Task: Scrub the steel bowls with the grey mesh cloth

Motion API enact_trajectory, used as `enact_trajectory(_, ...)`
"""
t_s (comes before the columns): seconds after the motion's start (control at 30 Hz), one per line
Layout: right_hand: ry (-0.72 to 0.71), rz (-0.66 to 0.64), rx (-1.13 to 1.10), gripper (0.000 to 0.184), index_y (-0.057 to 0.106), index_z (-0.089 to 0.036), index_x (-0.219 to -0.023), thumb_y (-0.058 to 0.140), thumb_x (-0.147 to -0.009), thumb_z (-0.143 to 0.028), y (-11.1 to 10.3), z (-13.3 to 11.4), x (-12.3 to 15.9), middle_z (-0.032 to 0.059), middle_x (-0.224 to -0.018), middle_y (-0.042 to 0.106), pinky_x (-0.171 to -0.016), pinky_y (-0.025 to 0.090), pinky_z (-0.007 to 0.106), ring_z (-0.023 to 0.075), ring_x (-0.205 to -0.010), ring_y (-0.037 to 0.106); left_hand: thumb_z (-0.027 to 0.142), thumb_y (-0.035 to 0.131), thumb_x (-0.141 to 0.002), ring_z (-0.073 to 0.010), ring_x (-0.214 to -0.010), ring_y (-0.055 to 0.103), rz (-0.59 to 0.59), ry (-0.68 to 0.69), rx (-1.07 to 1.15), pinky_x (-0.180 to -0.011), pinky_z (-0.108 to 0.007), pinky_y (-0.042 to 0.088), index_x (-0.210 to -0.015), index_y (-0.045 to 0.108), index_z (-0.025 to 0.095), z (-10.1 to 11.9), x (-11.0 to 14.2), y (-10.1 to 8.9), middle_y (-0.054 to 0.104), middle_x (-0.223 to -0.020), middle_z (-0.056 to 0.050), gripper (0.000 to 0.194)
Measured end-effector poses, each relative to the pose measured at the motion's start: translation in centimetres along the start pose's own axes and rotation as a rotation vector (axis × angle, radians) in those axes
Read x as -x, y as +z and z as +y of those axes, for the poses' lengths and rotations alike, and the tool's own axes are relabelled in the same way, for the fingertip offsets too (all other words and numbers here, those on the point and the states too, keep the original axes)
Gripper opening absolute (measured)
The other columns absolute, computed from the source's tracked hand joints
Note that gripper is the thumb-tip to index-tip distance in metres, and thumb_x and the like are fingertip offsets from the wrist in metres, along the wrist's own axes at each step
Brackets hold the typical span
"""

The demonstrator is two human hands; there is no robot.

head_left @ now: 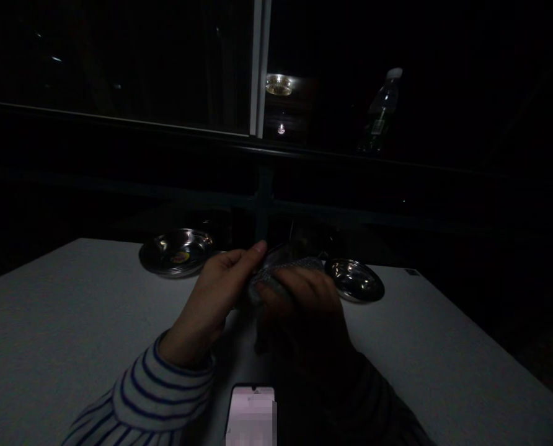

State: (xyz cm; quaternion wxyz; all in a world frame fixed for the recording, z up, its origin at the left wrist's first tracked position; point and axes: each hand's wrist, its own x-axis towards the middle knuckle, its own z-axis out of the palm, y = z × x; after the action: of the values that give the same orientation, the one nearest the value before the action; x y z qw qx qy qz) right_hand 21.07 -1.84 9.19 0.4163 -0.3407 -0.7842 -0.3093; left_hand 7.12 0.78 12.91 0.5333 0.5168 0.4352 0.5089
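Note:
My left hand [225, 285] is closed on the near left edge of what looks like a metal bowl [280, 253], its thumb pointing up along the rim. Most of this bowl is lost in the dark and behind my hands. A grey patterned cloth [267, 272] is bunched under the bent fingers of my right hand [304, 303], pressed against the bowl. Left of my hands stand stacked metal bowls [176, 253] with a yellow-and-red sticker inside. To the right sits a smaller group of shiny metal bowls [354, 280].
A lit phone [251, 415] lies on the white table [95, 328] close to me. Behind the table is a window with a pale frame [260, 68]. A plastic bottle [382, 114] with a white cap stands on the sill at right. The room is very dark.

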Motion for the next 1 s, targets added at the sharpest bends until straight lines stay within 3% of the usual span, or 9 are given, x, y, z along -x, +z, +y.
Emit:
enact_trajectory(0.1, 0.204, 0.044, -0.001, 0.025, 0.061, -0.015, -0.100, 0.045, -0.084, -0.025, -0.4, 1.6, 0.0, 0.0095, -0.101, 0.060, -0.080, 0.044, 0.038, 0.0216, -0.094, 0.052, 0.048, 0.066, -0.065, -0.0075, -0.045, 0.046, 0.023, -0.014, -0.032, -0.042, -0.018, 0.031, -0.060, 0.059, 0.015, 0.2, 0.1, 0.1, 0.053, -0.051, 0.004, 0.034)
enact_trajectory(0.17, 0.267, 0.053, -0.006, 0.025, 0.061, -0.015, -0.100, 0.044, -0.085, -0.023, -0.5, 1.9, 0.0, 0.0098, -0.100, 0.060, -0.080, 0.045, 0.038, 0.0210, -0.093, 0.052, 0.045, 0.067, -0.064, -0.0082, -0.048, 0.049, 0.031, -0.009, -0.033, -0.043, -0.018, 0.033, -0.063, 0.062, 0.015, 0.3, 0.2, 0.1, 0.057, -0.055, 0.003, 0.030)
enact_trajectory(0.37, -0.055, 0.037, -0.005, 0.027, 0.059, -0.016, -0.106, 0.051, -0.081, -0.025, 0.1, 0.0, 0.6, 0.0072, -0.104, 0.059, -0.088, 0.040, 0.039, 0.0213, -0.103, 0.049, 0.043, 0.065, -0.068, -0.0090, -0.048, 0.049, -0.010, 0.017, -0.051, -0.043, -0.019, 0.033, -0.071, 0.066, 0.017, 0.4, -0.1, -0.5, 0.058, -0.055, 0.003, 0.026)
enact_trajectory(0.43, -0.074, 0.036, 0.000, 0.027, 0.058, -0.017, -0.106, 0.051, -0.081, -0.025, 0.1, 0.2, 0.6, 0.0066, -0.106, 0.058, -0.090, 0.039, 0.039, 0.0208, -0.104, 0.049, 0.040, 0.063, -0.070, -0.0092, -0.051, 0.050, -0.066, 0.045, -0.072, -0.047, -0.020, 0.035, -0.074, 0.068, 0.017, 0.5, -0.2, -0.7, 0.060, -0.057, 0.002, 0.024)
enact_trajectory(0.63, 0.221, 0.087, 0.061, 0.022, 0.061, -0.016, -0.099, 0.047, -0.083, -0.021, -0.2, 1.5, 0.2, 0.0099, -0.102, 0.059, -0.081, 0.043, 0.039, 0.0226, -0.096, 0.051, 0.034, 0.061, -0.074, -0.0086, -0.057, 0.051, -0.111, 0.085, -0.037, -0.053, -0.018, 0.038, -0.075, 0.069, 0.018, 0.3, -0.4, -0.7, 0.062, -0.062, 0.002, 0.018)
enact_trajectory(0.83, -0.090, 0.027, 0.001, 0.024, 0.060, -0.018, -0.102, 0.051, -0.081, -0.025, 0.2, 0.4, 0.5, 0.0055, -0.102, 0.061, -0.084, 0.040, 0.038, 0.0203, -0.099, 0.051, 0.042, 0.062, -0.072, -0.0078, -0.054, 0.050, -0.032, 0.047, 0.044, -0.051, -0.018, 0.036, -0.067, 0.066, 0.016, -0.2, -0.5, -0.3, 0.060, -0.059, 0.002, 0.026)
enact_trajectory(0.9, -0.014, 0.057, -0.032, 0.023, 0.061, -0.017, -0.100, 0.051, -0.081, -0.025, 0.0, 1.1, 0.5, 0.0066, -0.102, 0.061, -0.083, 0.042, 0.038, 0.0209, -0.098, 0.051, 0.045, 0.062, -0.071, -0.0079, -0.051, 0.049, -0.016, 0.027, 0.047, -0.049, -0.018, 0.036, -0.063, 0.064, 0.015, -0.2, -0.4, -0.3, 0.059, -0.057, 0.002, 0.030)
enact_trajectory(1.0, 0.253, 0.109, -0.051, 0.019, 0.063, -0.014, -0.093, 0.049, -0.082, -0.021, -0.4, 2.7, 0.3, 0.0092, -0.096, 0.061, -0.079, 0.045, 0.036, 0.0202, -0.091, 0.054, 0.047, 0.063, -0.069, -0.0102, -0.053, 0.052, 0.020, 0.006, 0.054, -0.048, -0.019, 0.036, -0.062, 0.064, 0.015, 0.0, -0.3, -0.1, 0.060, -0.057, 0.000, 0.033)
